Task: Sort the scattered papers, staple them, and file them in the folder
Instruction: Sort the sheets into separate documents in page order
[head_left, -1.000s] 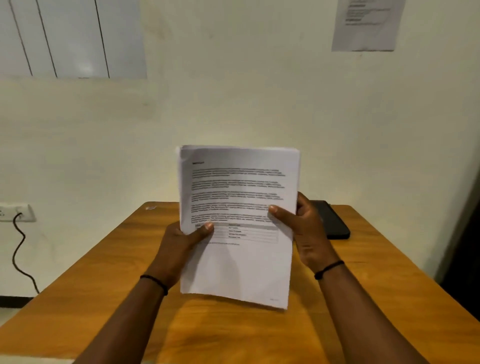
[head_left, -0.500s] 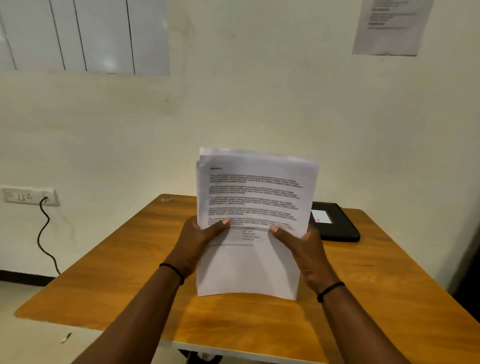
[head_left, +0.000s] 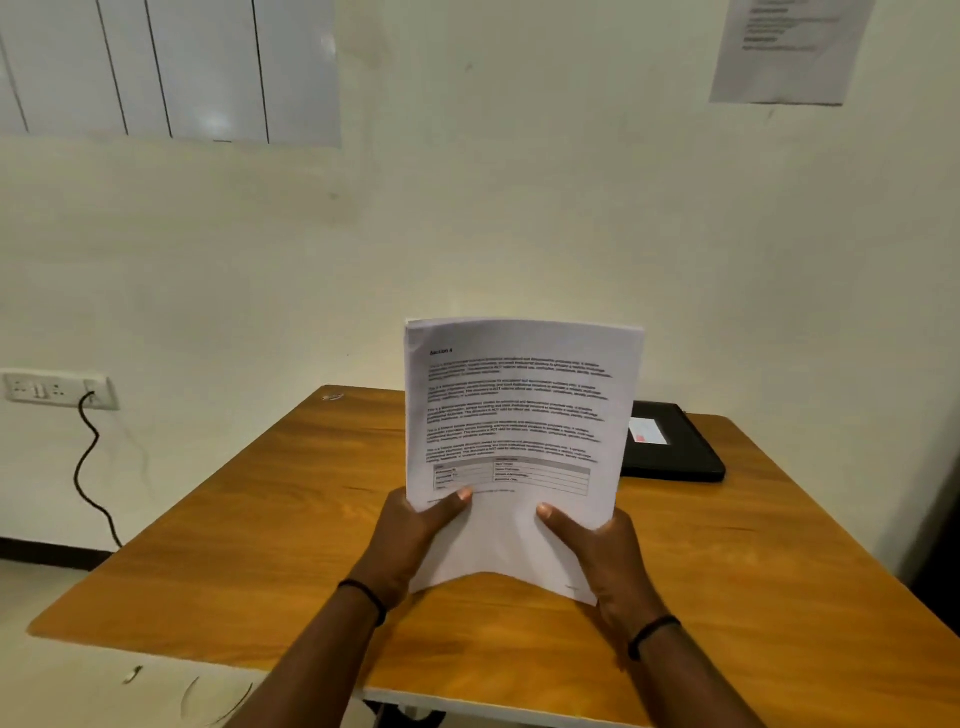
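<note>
I hold a stack of printed white papers (head_left: 519, 415) upright above the wooden table (head_left: 260, 545), bottom edge close to the tabletop. My left hand (head_left: 410, 540) grips the lower left edge with its thumb on the front page. My right hand (head_left: 608, 556) grips the lower right edge the same way. The front page shows paragraphs of text and a small table; the lower edge bows. A black folder (head_left: 675, 447) with a white label lies flat at the table's far right, partly hidden behind the papers. No stapler is in view.
The table stands against a cream wall. A wall socket (head_left: 57, 389) with a black cable hangs at the left. A sheet of paper (head_left: 789, 47) is stuck on the wall at the upper right. The table's near edge runs just below my forearms.
The view has pulled back and shifted, showing more of the table's near edge and the floor. The papers have sunk lower toward the tabletop, still gripped by both hands, and their sheets look more aligned.
</note>
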